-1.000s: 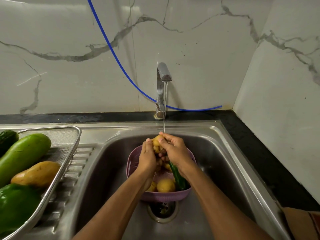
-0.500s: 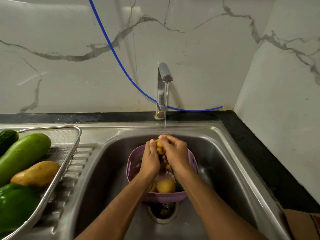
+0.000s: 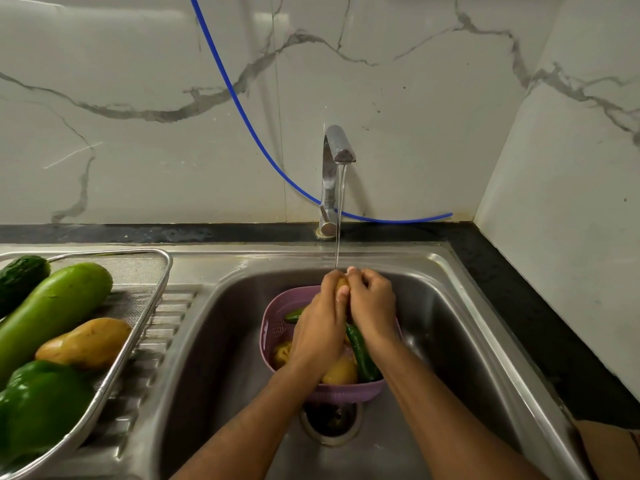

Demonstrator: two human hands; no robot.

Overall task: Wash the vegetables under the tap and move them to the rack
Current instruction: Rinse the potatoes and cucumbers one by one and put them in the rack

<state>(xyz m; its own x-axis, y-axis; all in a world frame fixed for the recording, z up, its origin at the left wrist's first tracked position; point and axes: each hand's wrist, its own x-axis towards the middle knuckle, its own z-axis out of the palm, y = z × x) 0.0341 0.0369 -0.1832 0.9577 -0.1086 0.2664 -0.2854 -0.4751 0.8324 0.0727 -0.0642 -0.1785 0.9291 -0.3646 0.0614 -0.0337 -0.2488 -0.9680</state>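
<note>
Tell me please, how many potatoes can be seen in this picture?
4: one potato in the rack, one held between both hands under the tap, two in the purple basket. The hands may hide more.

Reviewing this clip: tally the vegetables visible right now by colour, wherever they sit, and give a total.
Green: 5, namely dark cucumber, pale long gourd and bell pepper in the rack; two cucumbers in the purple basket.
Yellow-brown potatoes: 4, namely one in the rack, one gripped by both hands, two in the basket.
Total: 9 visible; hands may hide more.
</note>
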